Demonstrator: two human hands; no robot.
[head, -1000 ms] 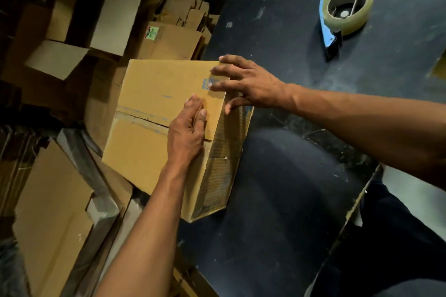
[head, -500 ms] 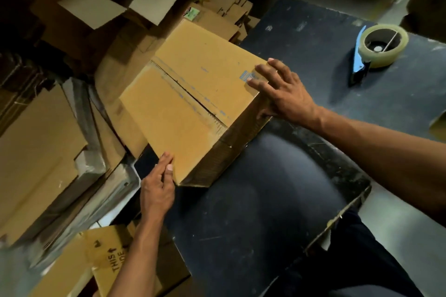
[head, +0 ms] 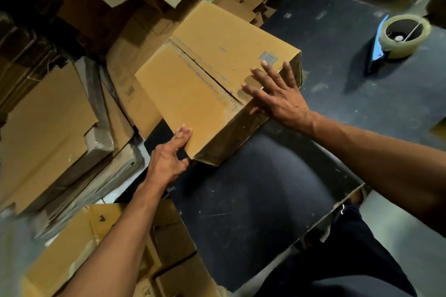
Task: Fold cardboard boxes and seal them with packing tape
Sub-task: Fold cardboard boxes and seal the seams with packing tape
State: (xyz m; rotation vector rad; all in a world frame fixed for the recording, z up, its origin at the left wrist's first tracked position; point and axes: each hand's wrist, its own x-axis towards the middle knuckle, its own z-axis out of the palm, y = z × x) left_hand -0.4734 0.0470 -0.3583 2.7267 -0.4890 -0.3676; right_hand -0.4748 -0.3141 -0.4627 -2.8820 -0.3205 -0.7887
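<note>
One assembled brown cardboard box [head: 217, 79] sits at the left edge of the single dark, scuffed surface [head: 253, 200]. One roll of clear packing tape in a blue-handled dispenser [head: 400, 36] lies near the far right corner. Two bare hands are on the box: one left hand [head: 169, 159] and one right hand [head: 277, 96]. Beyond the left edge, flattened cardboard sheets [head: 48, 128] lie piled in stacks too overlapped to count

Left hand [head: 169, 159] left the top seam of the cardboard box [head: 217, 75], now grips its near left corner from the side. Right hand [head: 277, 96] slid from the far flap toward the seam's near end, fingers flat. Box has turned on the table [head: 253, 200], hanging off its left edge.
</note>
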